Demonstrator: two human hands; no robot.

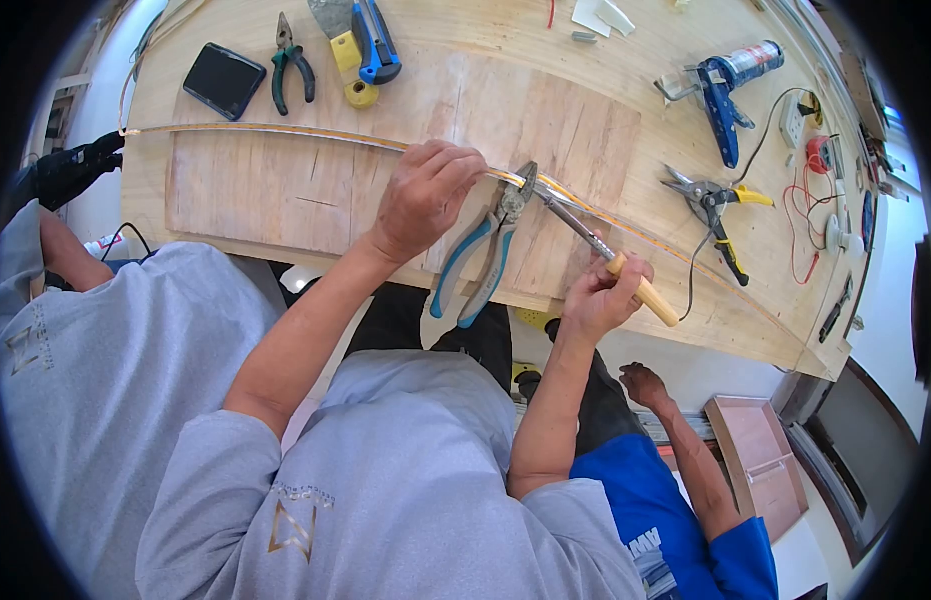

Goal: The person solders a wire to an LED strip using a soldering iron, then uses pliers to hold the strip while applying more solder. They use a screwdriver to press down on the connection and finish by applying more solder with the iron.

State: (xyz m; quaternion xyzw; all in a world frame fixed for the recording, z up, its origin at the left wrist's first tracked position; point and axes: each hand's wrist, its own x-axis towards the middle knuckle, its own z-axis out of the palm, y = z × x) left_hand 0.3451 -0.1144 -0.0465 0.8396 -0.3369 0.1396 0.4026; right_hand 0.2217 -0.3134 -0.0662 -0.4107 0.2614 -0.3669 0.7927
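Note:
My left hand [424,198] has its fingers pinched on a long, thin LED strip [286,131] that runs across the wooden board. In my right hand [604,300] is a soldering iron [648,288], held by its pale wooden handle. The iron's metal shaft points up and left, and its tip is close to the strip beside the plier jaws. Between my hands lie combination pliers [490,250] with blue-grey handles. Their jaws overlap the strip, while the handles reach over the table's near edge. To the right the strip continues diagonally along the tabletop [676,245].
Pliers [291,68], a black phone-like device [224,80], a blue utility knife [377,45] and a scraper [352,75] lie at the back left. A caulking gun [728,95] and yellow-handled snips [714,208] lie right. People in grey [136,330] and blue [626,490] are close on both sides.

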